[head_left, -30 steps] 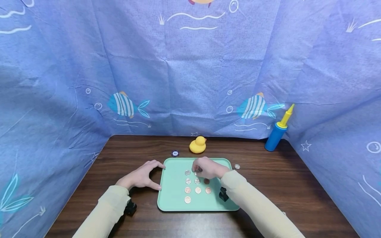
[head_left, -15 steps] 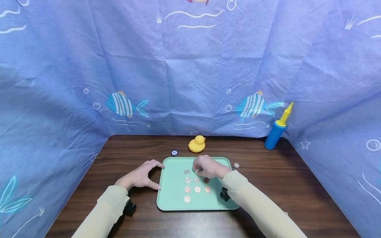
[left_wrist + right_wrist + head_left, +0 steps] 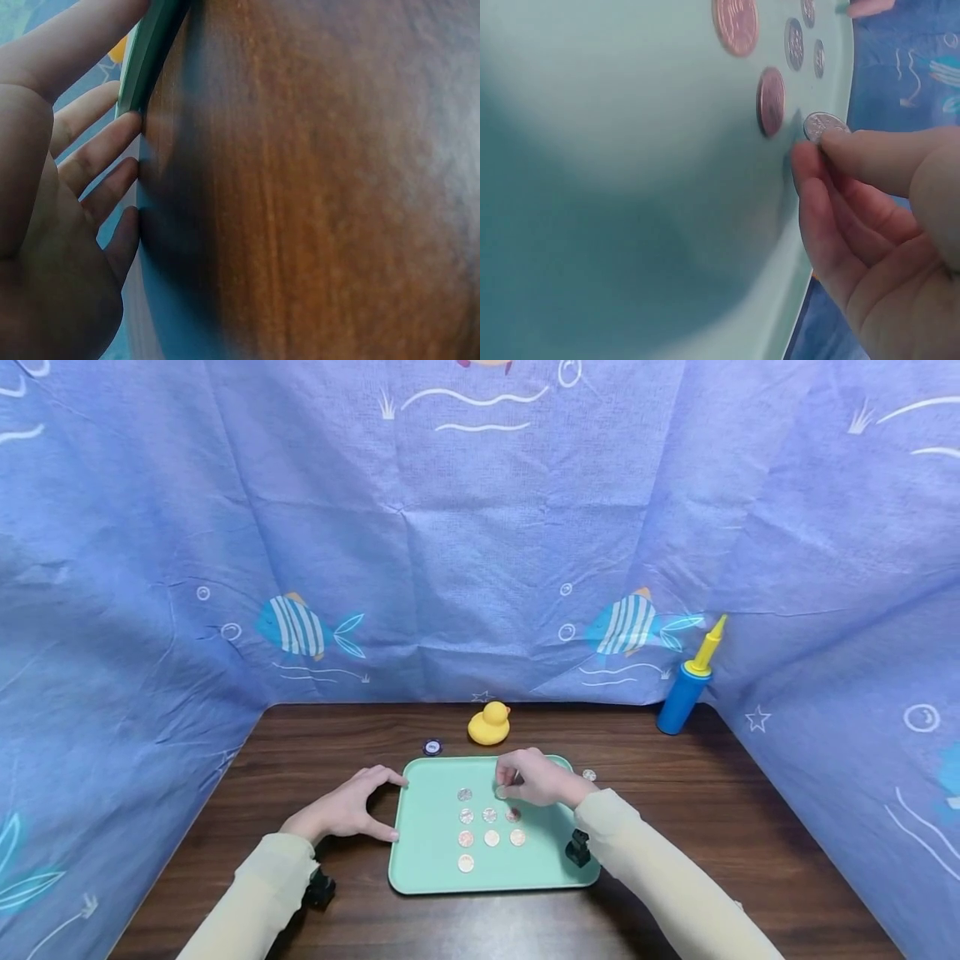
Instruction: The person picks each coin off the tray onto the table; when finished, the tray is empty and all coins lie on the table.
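A pale green tray point(image 3: 427, 777) lies on the table with several coins in rows; one is a copper coin point(image 3: 770, 101). Over its far part, my right hand point(image 3: 538, 779) pinches a silver coin point(image 3: 822, 124) between thumb and fingertips. That coin is tilted and close above the tray surface, just past the far end of the coin rows. My left hand point(image 3: 348, 806) is spread at the tray's left side, thumb and fingertips right at the rim. The left wrist view shows its fingers point(image 3: 101, 150) extended beside the tray edge.
Beyond the tray stand a yellow rubber duck point(image 3: 489, 725) and a dark poker chip point(image 3: 432, 747). Another coin point(image 3: 589, 775) lies on the table off the tray's right edge. A blue and yellow hand pump point(image 3: 681, 697) stands at the back right, before the fish-print cloth point(image 3: 480, 568).
My right hand has drawn slightly right across the tray with the silver coin, away from the left column. The left hand keeps its place at the rim. The whole head view has shifted slightly.
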A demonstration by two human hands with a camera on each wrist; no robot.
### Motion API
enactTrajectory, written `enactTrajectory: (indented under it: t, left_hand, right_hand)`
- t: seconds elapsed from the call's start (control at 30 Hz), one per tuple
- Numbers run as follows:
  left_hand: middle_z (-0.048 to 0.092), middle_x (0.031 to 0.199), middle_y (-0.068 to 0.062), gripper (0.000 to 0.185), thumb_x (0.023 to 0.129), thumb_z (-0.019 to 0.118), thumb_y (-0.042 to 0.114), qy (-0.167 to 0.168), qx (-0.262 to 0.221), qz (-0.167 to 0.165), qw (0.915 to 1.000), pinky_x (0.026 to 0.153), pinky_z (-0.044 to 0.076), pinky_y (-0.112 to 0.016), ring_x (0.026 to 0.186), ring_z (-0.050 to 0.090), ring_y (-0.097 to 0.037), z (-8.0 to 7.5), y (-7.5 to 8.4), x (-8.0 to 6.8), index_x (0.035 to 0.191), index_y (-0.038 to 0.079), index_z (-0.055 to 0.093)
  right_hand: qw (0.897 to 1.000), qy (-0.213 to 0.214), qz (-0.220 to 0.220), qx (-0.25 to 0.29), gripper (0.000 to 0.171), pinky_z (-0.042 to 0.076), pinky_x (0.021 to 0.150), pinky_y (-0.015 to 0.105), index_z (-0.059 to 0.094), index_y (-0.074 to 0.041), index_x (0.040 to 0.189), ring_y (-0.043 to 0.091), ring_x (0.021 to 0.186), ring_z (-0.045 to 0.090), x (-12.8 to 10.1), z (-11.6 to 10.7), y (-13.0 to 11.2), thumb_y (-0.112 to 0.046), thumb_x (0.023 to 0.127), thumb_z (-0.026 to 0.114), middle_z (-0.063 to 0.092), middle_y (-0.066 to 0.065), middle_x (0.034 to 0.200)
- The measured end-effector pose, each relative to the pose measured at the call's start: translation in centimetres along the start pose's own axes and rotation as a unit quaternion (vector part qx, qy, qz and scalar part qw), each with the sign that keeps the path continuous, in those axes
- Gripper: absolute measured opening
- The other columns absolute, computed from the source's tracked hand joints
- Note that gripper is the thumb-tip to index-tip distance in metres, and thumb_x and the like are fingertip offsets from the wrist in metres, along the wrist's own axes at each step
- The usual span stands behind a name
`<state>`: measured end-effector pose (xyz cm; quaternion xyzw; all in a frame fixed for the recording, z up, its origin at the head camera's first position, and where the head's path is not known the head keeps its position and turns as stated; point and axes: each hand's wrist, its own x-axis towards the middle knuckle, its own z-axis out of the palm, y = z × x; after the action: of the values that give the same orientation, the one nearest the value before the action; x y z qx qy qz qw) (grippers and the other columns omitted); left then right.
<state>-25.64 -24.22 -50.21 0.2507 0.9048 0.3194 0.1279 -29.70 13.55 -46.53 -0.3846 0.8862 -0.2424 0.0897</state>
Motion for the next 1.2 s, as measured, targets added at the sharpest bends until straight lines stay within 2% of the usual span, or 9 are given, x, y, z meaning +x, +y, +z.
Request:
enactTrajectory:
  t: [0.13, 0.33, 0.67, 0.9, 1.2]
  left_hand:
    - [0.053, 0.148, -0.003, 0.081, 0.079, 0.09, 0.054, 0.0, 0.001, -0.004, 1.0, 0.115, 0.036, -0.061, 0.144, 0.041, -0.034, 0.1, -0.1, 0.0, 0.145, 0.019, 0.057]
    - [0.053, 0.148, -0.004, 0.081, 0.079, 0.09, 0.054, 0.001, -0.005, 0.001, 1.0, 0.114, 0.036, -0.062, 0.144, 0.04, -0.035, 0.1, -0.2, -0.1, 0.144, 0.019, 0.057]
    - [0.053, 0.148, -0.004, 0.081, 0.079, 0.09, 0.052, 0.001, -0.003, 0.003, 1.0, 0.115, 0.035, -0.062, 0.144, 0.04, -0.035, 0.0, -0.3, 0.0, 0.144, 0.018, 0.057]
    - [0.053, 0.148, -0.004, 0.081, 0.079, 0.091, 0.052, 0.001, -0.004, 0.002, 1.0, 0.115, 0.035, -0.062, 0.144, 0.04, -0.035, 0.0, -0.2, 0.0, 0.144, 0.018, 0.057]
    - [0.052, 0.15, -0.005, 0.081, 0.08, 0.091, 0.051, -0.002, -0.008, -0.006, 0.9999, 0.116, 0.034, -0.063, 0.146, 0.038, -0.036, 0.0, -0.1, 0.0, 0.145, 0.018, 0.056]
  right_hand:
    - [1.0, 0.016, 0.002, 0.022, 0.012, 0.058, 0.08, 0.035, 0.07, -0.011, 0.089, 0.011, 0.082, 0.065, -0.7, -0.6, 0.6, -0.006, 0.094, 0.079, 0.07, -0.003, 0.086]
    - [0.998, 0.043, 0.024, 0.034, 0.014, 0.056, 0.076, 0.028, 0.07, -0.016, 0.088, 0.006, 0.079, 0.062, -1.9, -1.3, 2.2, -0.008, 0.093, 0.081, 0.066, -0.009, 0.082]
    - [0.995, 0.077, 0.05, 0.033, 0.01, 0.054, 0.075, 0.031, 0.074, -0.017, 0.099, 0.008, 0.082, 0.063, -4.9, -3.2, 4.7, -0.011, 0.094, 0.081, 0.067, -0.01, 0.087]
    - [0.992, 0.094, 0.069, 0.044, 0.014, 0.057, 0.079, 0.034, 0.078, -0.008, 0.112, 0.01, 0.087, 0.067, -7.4, -4.4, 6.8, -0.009, 0.098, 0.075, 0.073, -0.005, 0.095]
    - [0.987, 0.108, 0.105, 0.053, 0.019, 0.057, 0.079, 0.031, 0.078, -0.004, 0.115, 0.013, 0.089, 0.07, -10.2, -5.4, 9.4, -0.005, 0.097, 0.074, 0.077, -0.002, 0.097]
